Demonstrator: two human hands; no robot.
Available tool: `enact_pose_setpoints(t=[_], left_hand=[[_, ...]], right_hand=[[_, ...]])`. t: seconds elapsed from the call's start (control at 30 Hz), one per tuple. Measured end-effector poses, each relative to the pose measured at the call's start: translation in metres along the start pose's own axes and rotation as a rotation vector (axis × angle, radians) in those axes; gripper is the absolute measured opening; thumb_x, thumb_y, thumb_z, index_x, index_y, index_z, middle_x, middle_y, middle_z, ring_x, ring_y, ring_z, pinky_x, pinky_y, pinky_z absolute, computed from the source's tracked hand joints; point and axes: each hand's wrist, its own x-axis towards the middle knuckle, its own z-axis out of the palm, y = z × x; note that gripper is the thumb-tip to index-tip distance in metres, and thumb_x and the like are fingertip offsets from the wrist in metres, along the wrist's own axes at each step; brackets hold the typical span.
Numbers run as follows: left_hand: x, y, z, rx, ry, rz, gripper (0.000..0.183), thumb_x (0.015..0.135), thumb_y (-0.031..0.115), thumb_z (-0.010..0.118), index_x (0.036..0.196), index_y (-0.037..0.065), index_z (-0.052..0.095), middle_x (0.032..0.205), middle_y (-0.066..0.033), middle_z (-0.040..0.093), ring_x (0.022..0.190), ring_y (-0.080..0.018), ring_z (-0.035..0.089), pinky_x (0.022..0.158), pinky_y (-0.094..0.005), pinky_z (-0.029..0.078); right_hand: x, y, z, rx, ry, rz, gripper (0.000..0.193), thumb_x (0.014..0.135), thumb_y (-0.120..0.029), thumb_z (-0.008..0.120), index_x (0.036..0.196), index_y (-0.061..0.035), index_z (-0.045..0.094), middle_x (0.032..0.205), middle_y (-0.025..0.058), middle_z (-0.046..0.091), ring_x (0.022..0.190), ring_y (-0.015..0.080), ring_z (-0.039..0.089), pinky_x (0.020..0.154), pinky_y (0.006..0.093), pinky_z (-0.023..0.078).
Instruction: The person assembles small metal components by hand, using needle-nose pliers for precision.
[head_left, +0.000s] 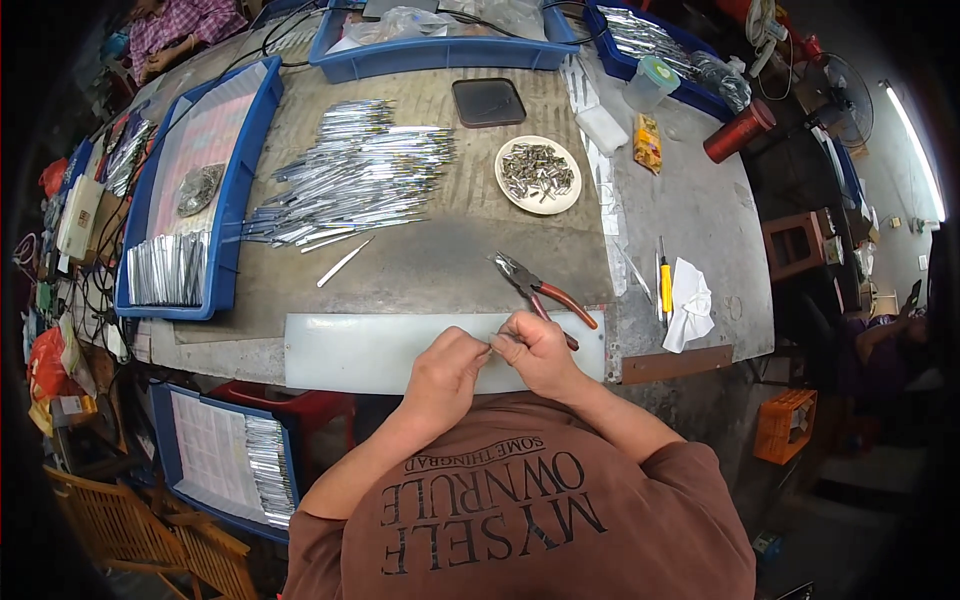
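Observation:
My left hand [447, 370] and my right hand [541, 354] meet over a pale, whitish board [340, 350] at the table's near edge. Both are closed, thumbs and fingers pinched toward each other; whatever lies between the fingertips is too small and covered to make out. Just beyond my right hand lie pliers [528, 285] with red handles, jaws pointing away. A single slim silver piece [345, 262] rests farther left, in front of a large heap of similar slim metal pieces [350, 175]. A cream plate [540, 204] holds many short metal bits [538, 172].
Left stands a blue tray [228, 235] with slim metal pieces; another blue tray [165, 430] sits lower. A dark shallow tray [488, 102] lies behind the plate. To the right are a yellow-handled screwdriver [665, 285], white cloth [690, 308], lidded tub [650, 85] and red cylinder [738, 132].

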Motion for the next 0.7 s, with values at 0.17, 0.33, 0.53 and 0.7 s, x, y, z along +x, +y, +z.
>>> enact_pose_setpoints(t=[0.17, 0.33, 0.53, 0.7], left_hand=[[0.004, 0.001, -0.005, -0.034, -0.058, -0.087, 0.007, 0.073, -0.003, 0.055, 0.078, -0.001, 0.052, 0.069, -0.0114, 0.048, 0.060, -0.0248, 0.050, 0.053, -0.0304, 0.040], [0.002, 0.001, -0.004, -0.139, -0.117, -0.162, 0.008, 0.072, -0.004, 0.054, 0.079, 0.000, 0.052, 0.070, -0.0118, 0.048, 0.060, -0.0276, 0.051, 0.054, -0.0329, 0.041], [0.004, 0.001, 0.001, 0.072, -0.046, 0.046, 0.005, 0.074, -0.003, 0.055, 0.077, -0.001, 0.053, 0.069, -0.0105, 0.049, 0.059, -0.0246, 0.050, 0.053, -0.0289, 0.040], [0.002, -0.005, -0.008, -0.022, -0.004, -0.155, 0.005, 0.076, -0.001, 0.055, 0.080, 0.000, 0.053, 0.071, -0.0122, 0.050, 0.062, -0.0264, 0.050, 0.055, -0.0314, 0.040]], right_hand=[[0.003, 0.002, -0.004, 0.087, -0.056, 0.026, 0.021, 0.081, -0.018, 0.059, 0.072, -0.0017, 0.048, 0.061, -0.0002, 0.047, 0.055, 0.0059, 0.040, 0.048, 0.0209, 0.033], [0.000, 0.002, -0.005, -0.103, -0.032, -0.189, 0.020, 0.081, -0.015, 0.059, 0.071, -0.0027, 0.047, 0.062, -0.0018, 0.046, 0.054, 0.0042, 0.037, 0.048, 0.0189, 0.032], [-0.003, 0.006, -0.006, 0.328, -0.026, 0.223, 0.020, 0.080, -0.018, 0.059, 0.073, -0.0010, 0.050, 0.060, 0.0055, 0.047, 0.054, 0.0083, 0.042, 0.048, 0.0231, 0.035], [0.008, -0.003, -0.048, -0.552, 0.099, -0.299, 0.026, 0.072, -0.021, 0.064, 0.086, -0.0013, 0.053, 0.070, 0.0097, 0.050, 0.062, 0.0215, 0.047, 0.056, 0.0312, 0.038]])
